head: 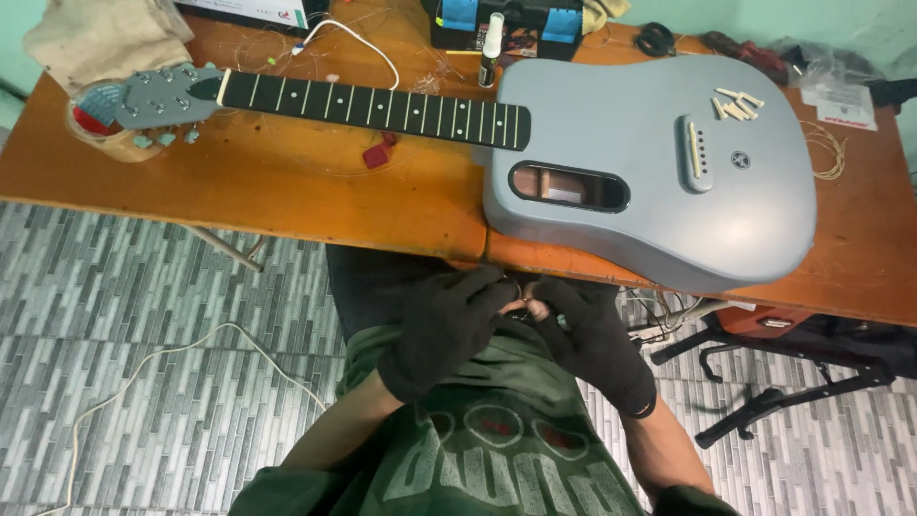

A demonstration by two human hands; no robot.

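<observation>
Both gloved hands, left hand (444,330) and right hand (592,339), were pinched shut on a thin coiled guitar string (517,304) held low before the stringless grey guitar (650,162), calling, arguably, for steady, kink-free handling.

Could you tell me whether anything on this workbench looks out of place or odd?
The guitar has no strings, and its bridge pins lie loose on its body. Cut wire is strewn on the table. Both gloved hands, left and right, pinch something small, too small to identify.
</observation>
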